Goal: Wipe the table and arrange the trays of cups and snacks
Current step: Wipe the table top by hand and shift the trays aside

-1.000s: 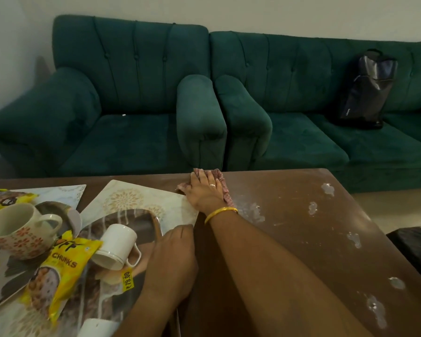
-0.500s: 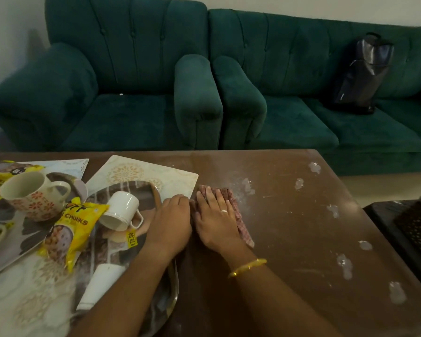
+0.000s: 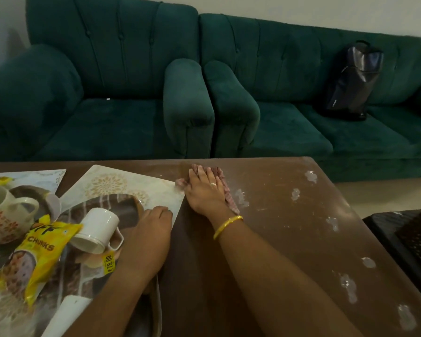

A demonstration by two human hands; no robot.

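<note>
Left hand (image 3: 148, 237) rests flat on the near tray (image 3: 156, 190), gripping nothing, with cups and snack packs jumbled on it. Further out, right hand (image 3: 206, 190) presses the pink cloth (image 3: 229, 198) flat onto the table (image 3: 289, 239). White smudges (image 3: 348, 285) probably mean wiping's barely half done; arranging not started.

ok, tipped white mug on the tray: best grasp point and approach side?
Take the white mug by its handle, coming from above on the near right. It lies on its side with the mouth toward the snack packet and the handle loop exposed. The left hand beside it likely needs to clear first.
</note>
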